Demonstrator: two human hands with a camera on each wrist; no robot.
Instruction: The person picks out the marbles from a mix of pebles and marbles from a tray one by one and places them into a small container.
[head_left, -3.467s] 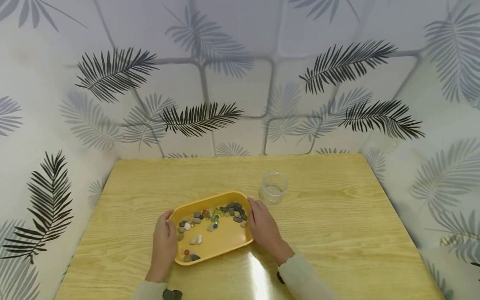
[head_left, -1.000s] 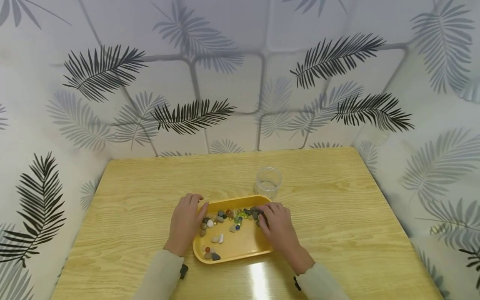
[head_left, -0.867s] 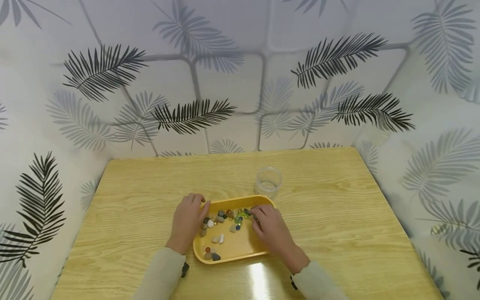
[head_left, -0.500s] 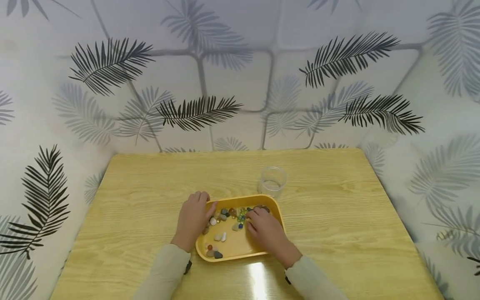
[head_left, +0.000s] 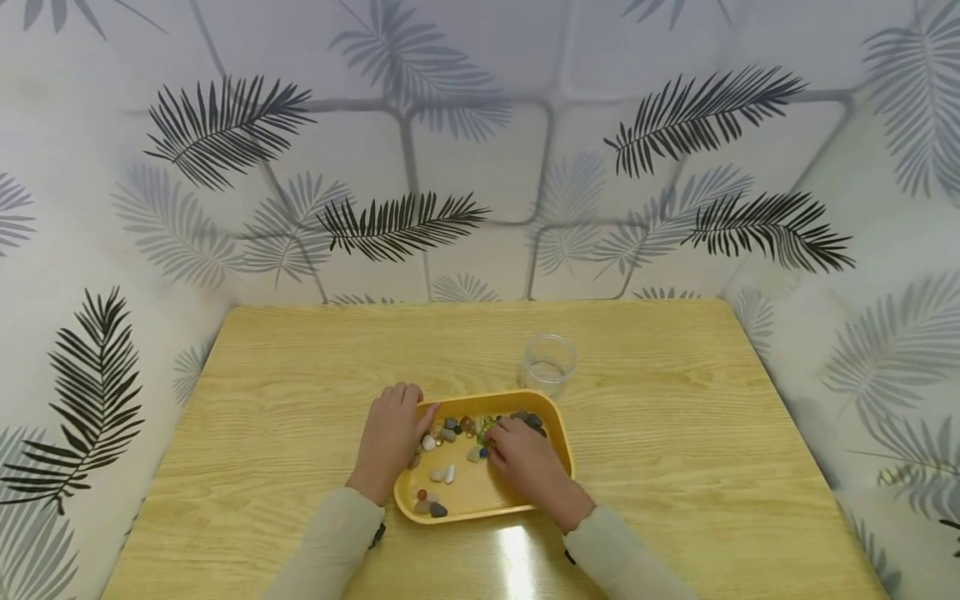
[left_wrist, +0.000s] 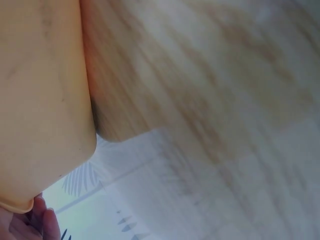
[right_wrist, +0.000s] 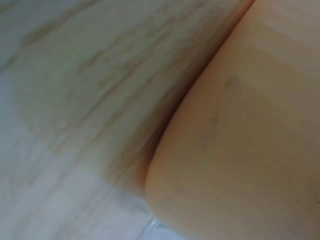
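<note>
A yellow tray (head_left: 476, 493) lies on the table with small stones and beads in it. My left hand (head_left: 387, 439) grips its far left corner, thumb over the rim; in the left wrist view, curled fingers (left_wrist: 49, 225) show at the rim beside the outer wall. Inside the tray, my right hand (head_left: 529, 463) has bent fingers down at the green beads (head_left: 481, 435). Its fingertips are hidden, so whether they pinch a bead cannot be seen. Dark stones (head_left: 532, 419) lie behind that hand, and white stones (head_left: 449, 474) sit nearer the middle.
A clear round container (head_left: 550, 367) stands just behind the tray's far right corner. The wooden table (head_left: 675, 433) extends on both sides. A leaf-patterned backdrop (head_left: 517, 167) rises at its far edge.
My hands have gone from holding both tray ends to the left gripping its far left corner and the right reaching inside. The right has shifted left from the dark stones to the green beads.
</note>
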